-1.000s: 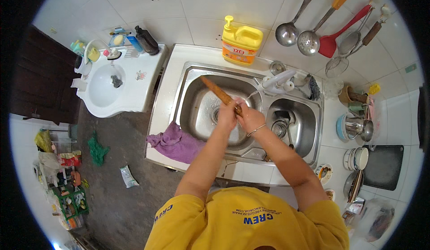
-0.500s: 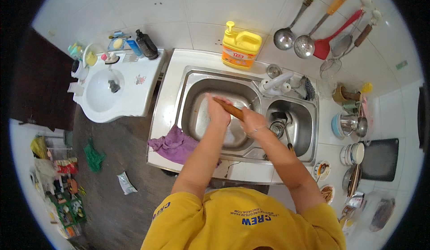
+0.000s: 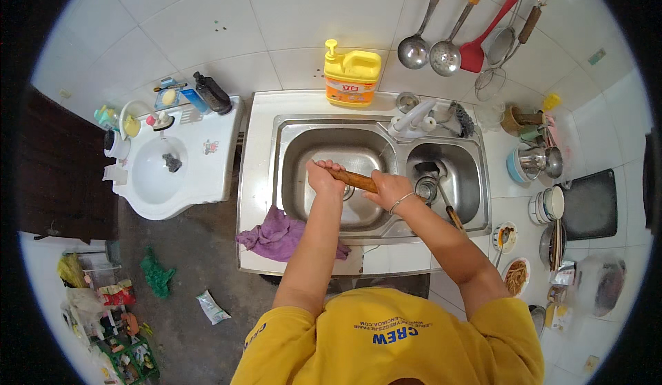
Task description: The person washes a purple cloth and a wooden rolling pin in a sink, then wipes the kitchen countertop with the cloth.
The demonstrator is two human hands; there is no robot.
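Over the large basin of the steel sink, I hold a thick brown stick that looks wooden, sloping slightly down to the right. My left hand is closed around its left end. My right hand, with a bracelet at the wrist, grips the other end, which is hidden under the fingers. Behind the right hand stands the white tap. In the small basin to the right lie metal utensils, among them one with a long handle. A purple cloth hangs at the sink's front left corner.
A yellow pump jug stands behind the sink. Ladles and a red spatula hang on the wall. Bowls and a plate of food line the right counter. A white washbasin is at left, a packet on the floor.
The view has shifted and turned a little. Both hands still hold the stick over the large basin, and it now lies closer to level.
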